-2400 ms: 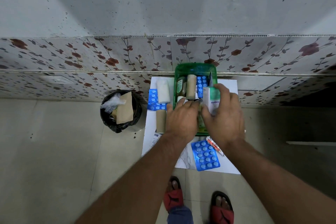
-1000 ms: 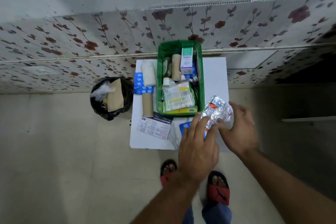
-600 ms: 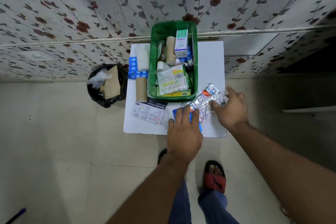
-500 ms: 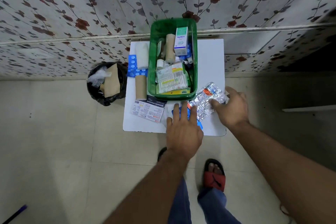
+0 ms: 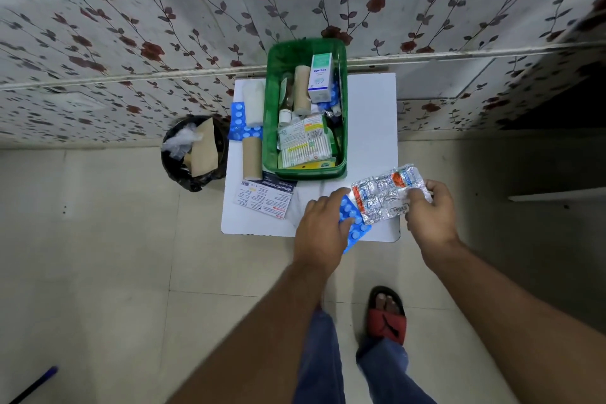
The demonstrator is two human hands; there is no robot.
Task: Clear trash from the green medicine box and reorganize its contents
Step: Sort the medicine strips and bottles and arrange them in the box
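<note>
Green medicine box (image 5: 342, 128) full of cartons and swabs; left hand (image 5: 323, 229) fingers around blue strip (image 5: 352, 223), right hand (image 5: 429, 211) fingers around silver strips (image 5: 382, 197).

The green medicine box (image 5: 305, 174) sits at twelve o'clock on the white table (image 5: 370, 128). At its five o'clock the right hand (image 5: 429, 210) grips silver blister strips (image 5: 383, 195) — the left hand (image 5: 323, 229) grips a blue blister pack (image 5: 352, 220). At nine o'clock stands a black bin (image 5: 193, 152).
</note>
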